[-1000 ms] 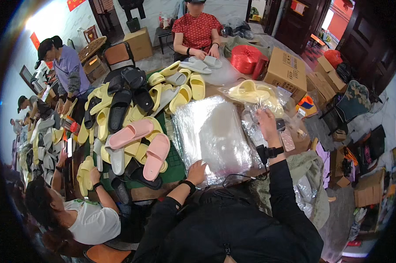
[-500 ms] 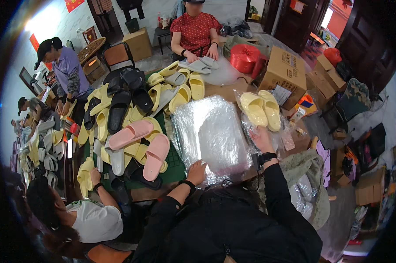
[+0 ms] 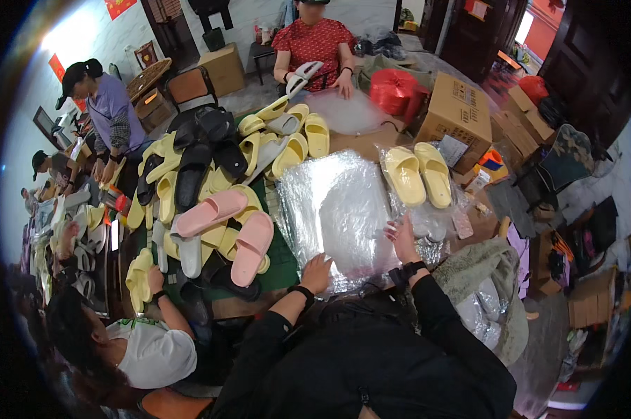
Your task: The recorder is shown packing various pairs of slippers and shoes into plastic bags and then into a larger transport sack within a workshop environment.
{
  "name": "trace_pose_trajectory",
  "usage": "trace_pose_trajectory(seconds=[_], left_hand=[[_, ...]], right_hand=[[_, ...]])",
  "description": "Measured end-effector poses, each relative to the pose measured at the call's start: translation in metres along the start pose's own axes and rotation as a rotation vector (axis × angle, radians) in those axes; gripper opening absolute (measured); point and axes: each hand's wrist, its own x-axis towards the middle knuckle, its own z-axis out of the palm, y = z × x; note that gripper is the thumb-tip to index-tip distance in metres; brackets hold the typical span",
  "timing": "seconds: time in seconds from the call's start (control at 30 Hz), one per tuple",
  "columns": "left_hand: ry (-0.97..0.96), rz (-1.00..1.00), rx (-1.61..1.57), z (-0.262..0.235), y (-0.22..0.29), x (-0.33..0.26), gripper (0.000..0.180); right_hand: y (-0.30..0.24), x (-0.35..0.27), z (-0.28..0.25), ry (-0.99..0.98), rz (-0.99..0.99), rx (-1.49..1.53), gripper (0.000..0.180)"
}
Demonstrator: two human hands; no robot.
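Observation:
A stack of clear plastic bags (image 3: 336, 216) lies on the table right in front of me. My left hand (image 3: 316, 274) rests on its near left edge, fingers laid out on the film. At the stack's right edge is my right hand (image 3: 402, 239), its fingers apart and nothing visible in them. Just beyond that hand, a pair of yellow slippers (image 3: 419, 174) sits in clear wrap. Other wrapped slippers (image 3: 431, 227), pale in colour, show partly beneath the film beside my right wrist.
Left of the stack is a pile of yellow, black and grey slippers, with pink slippers (image 3: 251, 248) on top. Across the table a person in red holds grey slippers (image 3: 303, 75). A cardboard box (image 3: 455, 115) and red ribbon roll (image 3: 392, 94) stand far right. Another person sits close left.
My right hand has let go of the wrapped yellow slippers and come back toward the bag stack. Across the table, the person in red has raised the grey slippers. My left hand stays nearly still.

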Motion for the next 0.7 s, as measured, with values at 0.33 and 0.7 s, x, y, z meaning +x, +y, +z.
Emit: trace_pose_trajectory(seconds=[0.33,0.7], left_hand=[[-0.009,0.03,0.041,0.004,-0.002,0.004,0.055],[0.645,-0.349,-0.412,-0.052,-0.036,0.043,0.048]], right_hand=[[0.064,-0.001,-0.008,-0.386,-0.365,-1.23,0.032],[0.086,-0.039,-0.019,-0.543,-0.73,-1.727,0.055]])
